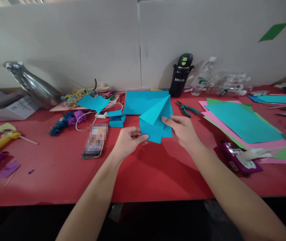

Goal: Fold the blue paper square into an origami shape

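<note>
A folded piece of blue paper (155, 129) is held up over the red table between both hands. Its upper part forms a pointed triangular flap, and its lower edge is uneven. My left hand (130, 140) pinches the lower left corner between thumb and fingers. On the right side, the thumb of my right hand (179, 129) presses the paper's face, with the fingers behind it and partly hidden. Behind the held piece lies a larger blue sheet (137, 100). To the left sits a small folded blue paper piece (116, 118), and beyond it a creased blue sheet (94, 102).
A phone (95, 140) lies left of my hands on the red table (158, 180). Pliers (188, 108), a black bottle (181, 77) and clear plastic bottles (204, 77) are at the back. Coloured paper sheets (245, 122) and a purple power strip (240, 159) are right; a steel jug (36, 87) stands left.
</note>
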`<move>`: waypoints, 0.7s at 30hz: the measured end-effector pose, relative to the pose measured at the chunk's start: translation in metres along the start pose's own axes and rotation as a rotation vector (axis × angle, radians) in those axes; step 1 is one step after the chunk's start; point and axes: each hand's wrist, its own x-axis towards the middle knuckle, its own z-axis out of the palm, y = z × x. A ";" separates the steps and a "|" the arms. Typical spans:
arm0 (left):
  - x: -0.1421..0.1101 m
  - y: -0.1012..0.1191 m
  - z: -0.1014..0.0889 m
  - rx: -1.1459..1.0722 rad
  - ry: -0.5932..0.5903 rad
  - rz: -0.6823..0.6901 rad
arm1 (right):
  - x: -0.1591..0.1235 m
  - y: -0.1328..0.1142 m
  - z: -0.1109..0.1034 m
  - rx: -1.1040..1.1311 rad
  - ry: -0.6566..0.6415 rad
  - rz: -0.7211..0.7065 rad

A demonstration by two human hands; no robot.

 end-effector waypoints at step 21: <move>-0.003 -0.006 0.027 -0.361 0.183 0.075 | -0.027 0.012 0.046 0.129 -0.077 0.022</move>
